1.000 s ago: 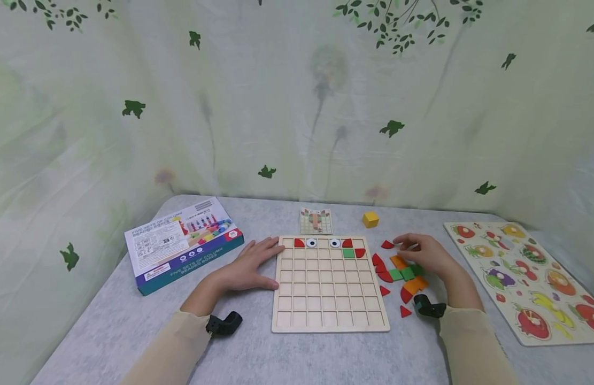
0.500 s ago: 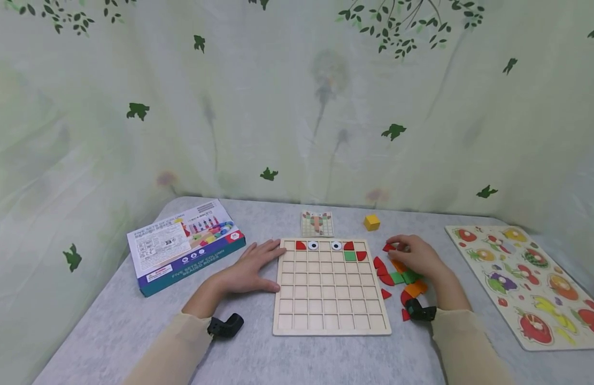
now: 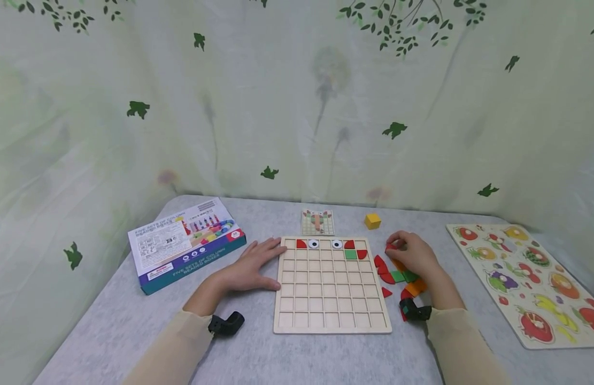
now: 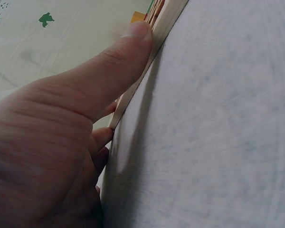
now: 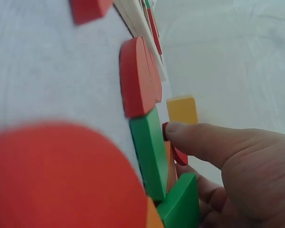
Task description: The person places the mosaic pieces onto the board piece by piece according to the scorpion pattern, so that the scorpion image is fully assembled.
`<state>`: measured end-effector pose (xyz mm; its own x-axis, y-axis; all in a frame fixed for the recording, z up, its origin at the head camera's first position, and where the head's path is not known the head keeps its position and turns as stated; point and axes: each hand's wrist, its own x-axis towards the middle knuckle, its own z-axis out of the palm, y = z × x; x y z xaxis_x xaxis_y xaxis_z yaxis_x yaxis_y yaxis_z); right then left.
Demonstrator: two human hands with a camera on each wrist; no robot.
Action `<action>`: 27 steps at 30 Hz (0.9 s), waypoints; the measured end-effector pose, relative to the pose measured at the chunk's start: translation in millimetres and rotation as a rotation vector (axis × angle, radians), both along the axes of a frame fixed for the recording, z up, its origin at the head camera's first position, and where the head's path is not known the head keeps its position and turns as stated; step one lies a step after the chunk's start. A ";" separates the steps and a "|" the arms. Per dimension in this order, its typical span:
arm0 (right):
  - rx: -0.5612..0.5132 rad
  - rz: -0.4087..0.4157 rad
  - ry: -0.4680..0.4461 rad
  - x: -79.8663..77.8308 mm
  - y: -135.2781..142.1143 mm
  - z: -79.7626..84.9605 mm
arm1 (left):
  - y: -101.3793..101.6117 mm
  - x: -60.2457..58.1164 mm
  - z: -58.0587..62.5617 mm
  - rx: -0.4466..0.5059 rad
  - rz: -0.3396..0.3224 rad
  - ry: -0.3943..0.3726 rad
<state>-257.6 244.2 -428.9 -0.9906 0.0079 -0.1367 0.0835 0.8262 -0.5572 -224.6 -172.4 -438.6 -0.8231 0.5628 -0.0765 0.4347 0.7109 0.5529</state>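
A wooden grid board (image 3: 325, 299) lies in the middle of the table in the head view. Along its top sit red quarter-circle pieces (image 3: 301, 244), two eye pieces (image 3: 313, 244) and a green square (image 3: 350, 254). My left hand (image 3: 248, 270) rests against the board's left edge, fingers spread and thumb touching the side. Right of the board, my right hand (image 3: 414, 255) pinches a red piece (image 5: 180, 156) between thumb and fingers; its exact shape is partly hidden. Below that hand lie loose red, green (image 3: 397, 276) and orange pieces (image 3: 415, 288), some covered by the hand and wrist.
A small pattern card (image 3: 318, 222) lies behind the board, with a yellow cube (image 3: 372, 221) to its right. On the left is a printed box (image 3: 186, 243). A fruit puzzle board (image 3: 527, 283) occupies the right side. A leaf-print curtain (image 3: 297, 107) hangs behind.
My right hand has shifted slightly left over the loose pieces and taken the red piece that lay at its fingertips. The left hand stays at the board's edge.
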 end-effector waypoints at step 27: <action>-0.054 0.116 0.075 -0.8 -4.6 -4.4 | 0.7 1.3 -0.1 0.023 -0.014 0.015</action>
